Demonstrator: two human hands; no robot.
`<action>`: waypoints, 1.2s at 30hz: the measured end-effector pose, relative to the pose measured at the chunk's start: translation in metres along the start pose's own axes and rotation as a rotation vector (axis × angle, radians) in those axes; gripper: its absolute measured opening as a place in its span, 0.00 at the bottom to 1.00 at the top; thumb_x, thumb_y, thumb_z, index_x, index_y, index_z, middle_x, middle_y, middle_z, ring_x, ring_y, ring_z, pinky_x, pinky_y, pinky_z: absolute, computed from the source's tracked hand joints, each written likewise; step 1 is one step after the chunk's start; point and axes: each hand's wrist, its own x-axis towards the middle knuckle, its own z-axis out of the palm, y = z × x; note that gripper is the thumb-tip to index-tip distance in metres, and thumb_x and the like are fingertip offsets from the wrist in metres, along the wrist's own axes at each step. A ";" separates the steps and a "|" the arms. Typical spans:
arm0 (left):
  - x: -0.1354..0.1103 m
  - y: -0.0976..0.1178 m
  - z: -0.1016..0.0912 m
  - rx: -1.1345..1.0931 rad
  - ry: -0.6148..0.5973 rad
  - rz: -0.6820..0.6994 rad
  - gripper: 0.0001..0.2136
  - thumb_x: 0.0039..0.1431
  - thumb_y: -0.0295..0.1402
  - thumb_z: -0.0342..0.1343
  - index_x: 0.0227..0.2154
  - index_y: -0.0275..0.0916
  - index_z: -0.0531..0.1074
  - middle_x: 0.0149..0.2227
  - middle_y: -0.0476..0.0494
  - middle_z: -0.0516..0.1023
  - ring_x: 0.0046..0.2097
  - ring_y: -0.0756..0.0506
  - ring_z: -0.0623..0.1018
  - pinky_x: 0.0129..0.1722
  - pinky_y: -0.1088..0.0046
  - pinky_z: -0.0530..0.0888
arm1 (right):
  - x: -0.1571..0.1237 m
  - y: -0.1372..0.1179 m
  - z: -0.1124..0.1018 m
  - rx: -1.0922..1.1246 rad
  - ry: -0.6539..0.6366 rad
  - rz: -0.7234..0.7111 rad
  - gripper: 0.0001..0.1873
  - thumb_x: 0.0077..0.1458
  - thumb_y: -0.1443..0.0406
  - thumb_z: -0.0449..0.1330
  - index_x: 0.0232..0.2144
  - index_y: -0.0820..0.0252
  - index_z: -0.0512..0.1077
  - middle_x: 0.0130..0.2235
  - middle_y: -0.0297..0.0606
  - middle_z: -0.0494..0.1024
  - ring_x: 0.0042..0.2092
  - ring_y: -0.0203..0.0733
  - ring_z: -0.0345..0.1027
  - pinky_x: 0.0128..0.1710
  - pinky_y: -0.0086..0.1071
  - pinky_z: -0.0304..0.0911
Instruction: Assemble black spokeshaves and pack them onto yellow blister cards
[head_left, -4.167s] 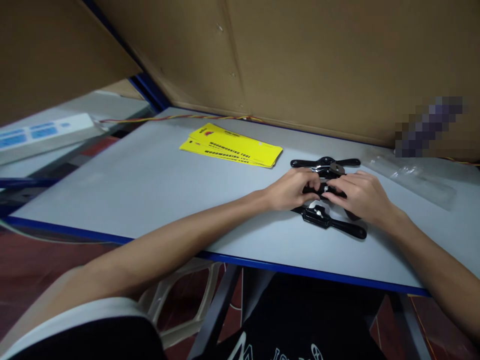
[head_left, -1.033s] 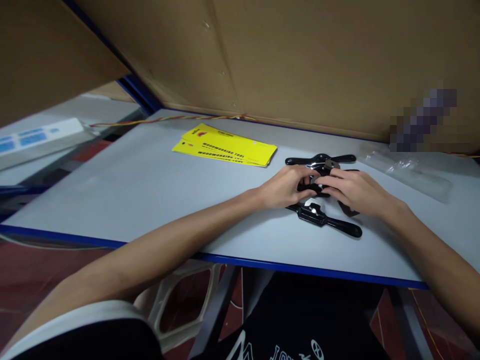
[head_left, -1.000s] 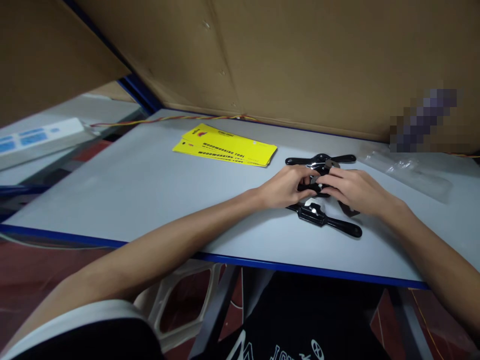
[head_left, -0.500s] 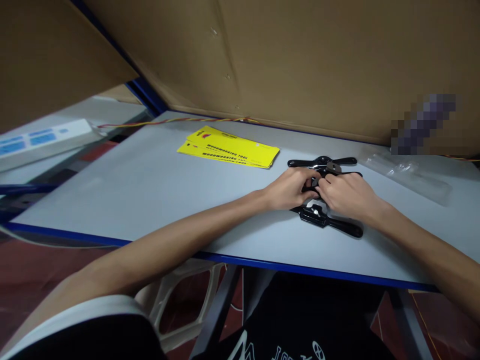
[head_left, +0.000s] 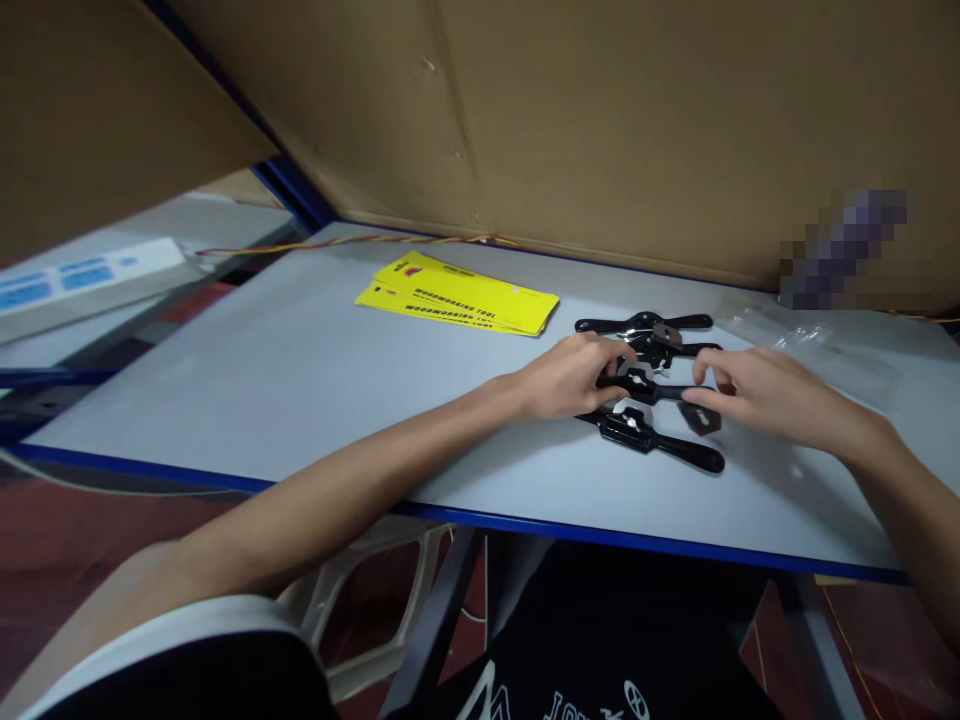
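Several black two-handled spokeshaves lie side by side on the grey table (head_left: 285, 380). My left hand (head_left: 566, 375) is closed on the left handle of the middle spokeshave (head_left: 643, 383). My right hand (head_left: 757, 390) sits at that tool's right end, thumb and fingers curled close to the handle tip and a small dark plate (head_left: 703, 418); whether they grip anything I cannot make out. The nearest spokeshave (head_left: 660, 445) lies just in front of both hands. The farthest spokeshave (head_left: 645, 323) lies behind them.
A stack of yellow cards (head_left: 461, 293) printed "woodworking tool" lies at the back left of the tools. Clear plastic bags (head_left: 825, 345) lie at the back right. Brown cardboard walls (head_left: 600, 120) enclose the table. A twisted wire (head_left: 337, 240) runs along the back edge.
My right hand has slid right, off the middle of the tool to its right end, uncovering the centre of the spokeshave. My left hand has stayed on the left handle.
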 end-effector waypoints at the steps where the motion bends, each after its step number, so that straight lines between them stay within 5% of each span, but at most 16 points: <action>1: -0.001 0.000 -0.001 0.027 0.005 0.017 0.15 0.61 0.34 0.60 0.49 0.35 0.79 0.35 0.43 0.79 0.38 0.43 0.78 0.40 0.65 0.71 | -0.005 0.008 0.000 0.020 -0.033 0.013 0.14 0.62 0.50 0.62 0.37 0.52 0.74 0.27 0.32 0.76 0.28 0.43 0.67 0.29 0.36 0.53; 11: -0.005 -0.003 -0.003 0.005 -0.007 0.078 0.17 0.67 0.40 0.53 0.49 0.35 0.79 0.43 0.38 0.79 0.44 0.41 0.77 0.47 0.61 0.74 | -0.016 0.029 0.018 0.317 -0.147 0.051 0.22 0.57 0.48 0.65 0.47 0.52 0.72 0.30 0.30 0.73 0.30 0.42 0.66 0.30 0.36 0.59; 17: -0.005 -0.013 -0.005 -0.016 0.004 0.112 0.19 0.72 0.39 0.46 0.49 0.37 0.80 0.49 0.36 0.79 0.55 0.37 0.76 0.59 0.53 0.71 | -0.014 0.040 0.016 0.318 -0.139 0.029 0.18 0.55 0.50 0.66 0.42 0.53 0.72 0.31 0.30 0.69 0.30 0.41 0.64 0.31 0.36 0.59; 23: -0.003 -0.023 -0.006 0.040 0.067 0.107 0.23 0.75 0.38 0.39 0.49 0.36 0.80 0.48 0.35 0.82 0.52 0.37 0.76 0.58 0.54 0.72 | -0.017 0.059 0.004 0.351 -0.148 0.081 0.22 0.51 0.49 0.70 0.35 0.52 0.64 0.32 0.32 0.75 0.32 0.41 0.66 0.32 0.35 0.60; 29: 0.000 -0.030 -0.014 0.159 0.066 0.139 0.24 0.76 0.39 0.38 0.47 0.35 0.80 0.48 0.33 0.83 0.48 0.38 0.78 0.55 0.54 0.73 | -0.001 0.055 -0.006 0.346 0.025 0.048 0.22 0.52 0.48 0.68 0.43 0.53 0.77 0.28 0.31 0.76 0.28 0.41 0.68 0.30 0.35 0.60; 36: 0.000 -0.035 -0.018 0.231 0.055 0.152 0.24 0.76 0.40 0.40 0.44 0.35 0.81 0.49 0.32 0.85 0.49 0.37 0.79 0.54 0.55 0.72 | 0.041 0.020 -0.033 0.144 0.285 -0.059 0.20 0.57 0.45 0.66 0.29 0.54 0.80 0.26 0.34 0.72 0.29 0.40 0.64 0.33 0.38 0.58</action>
